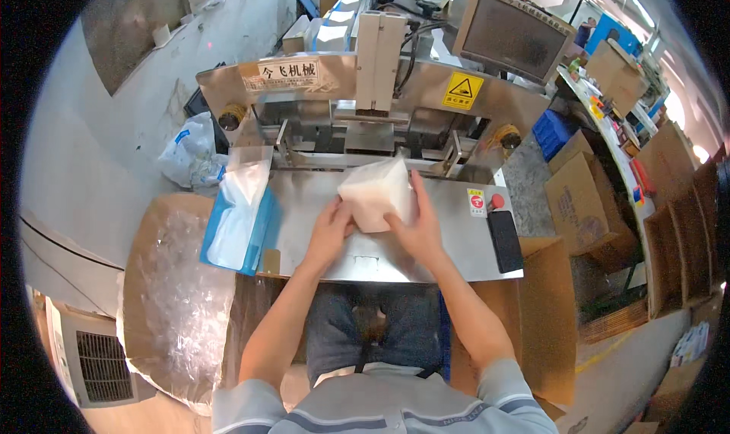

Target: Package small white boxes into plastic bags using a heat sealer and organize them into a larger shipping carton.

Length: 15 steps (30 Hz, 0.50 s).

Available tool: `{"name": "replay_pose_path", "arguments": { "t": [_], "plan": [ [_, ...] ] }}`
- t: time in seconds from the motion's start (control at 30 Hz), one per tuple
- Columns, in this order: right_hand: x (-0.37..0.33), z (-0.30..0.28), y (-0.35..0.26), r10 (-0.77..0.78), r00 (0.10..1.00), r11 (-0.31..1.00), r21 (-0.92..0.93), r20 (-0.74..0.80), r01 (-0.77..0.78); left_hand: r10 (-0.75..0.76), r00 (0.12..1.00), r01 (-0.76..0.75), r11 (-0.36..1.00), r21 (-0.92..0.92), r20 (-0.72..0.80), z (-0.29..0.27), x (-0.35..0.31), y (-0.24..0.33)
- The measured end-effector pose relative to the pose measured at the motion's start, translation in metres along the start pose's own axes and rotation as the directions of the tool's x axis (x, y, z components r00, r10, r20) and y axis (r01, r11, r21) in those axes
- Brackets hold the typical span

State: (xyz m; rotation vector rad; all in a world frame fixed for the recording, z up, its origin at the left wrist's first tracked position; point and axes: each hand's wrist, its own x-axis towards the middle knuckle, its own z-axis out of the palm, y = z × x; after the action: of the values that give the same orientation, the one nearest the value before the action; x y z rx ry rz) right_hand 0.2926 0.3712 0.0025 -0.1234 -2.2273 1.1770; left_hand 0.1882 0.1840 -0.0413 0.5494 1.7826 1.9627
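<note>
Over the steel worktop (pixel 304 198) I hold a white block-shaped bundle (pixel 372 194), tilted and slightly blurred. It looks like a stack of soft sheets in thin film, though its exact kind is unclear. My left hand (pixel 331 227) is closed on its lower left side. At its right side, my right hand (pixel 418 223) grips it with the thumb on the front and the fingers along the edge. To the left, a blue open box (pixel 266 236) contains white sheets or thin bags (pixel 242 213).
Behind the worktop stands a steel machine (pixel 426 80) with a yellow warning sign. A red button (pixel 497 201) and a black phone-like slab (pixel 503 240) are at the right. A carton of clear plastic bags (pixel 186 297) sits at the left; an open cardboard box (pixel 544 312) stands at the right.
</note>
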Motion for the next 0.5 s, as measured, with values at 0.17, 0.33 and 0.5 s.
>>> {"name": "replay_pose_path", "arguments": {
  "t": [0.17,0.33,0.5],
  "plan": [
    [-0.047,-0.011,-0.04,-0.461,0.832,0.803,-0.254,0.309,0.539,-0.39,0.921,0.367,0.855,-0.365,0.012,0.005,-0.015,0.031],
    [-0.09,-0.026,-0.014,-0.183,0.975,0.967,-0.157,0.123,0.201,-0.312,0.949,0.317,0.934,-0.167,0.052,0.026,-0.022,0.037],
    [-0.083,-0.04,0.001,0.592,0.764,0.402,0.727,0.258,-0.557,-0.219,0.957,0.237,0.968,-0.082,0.189,0.061,-0.03,0.041]
  ]
}}
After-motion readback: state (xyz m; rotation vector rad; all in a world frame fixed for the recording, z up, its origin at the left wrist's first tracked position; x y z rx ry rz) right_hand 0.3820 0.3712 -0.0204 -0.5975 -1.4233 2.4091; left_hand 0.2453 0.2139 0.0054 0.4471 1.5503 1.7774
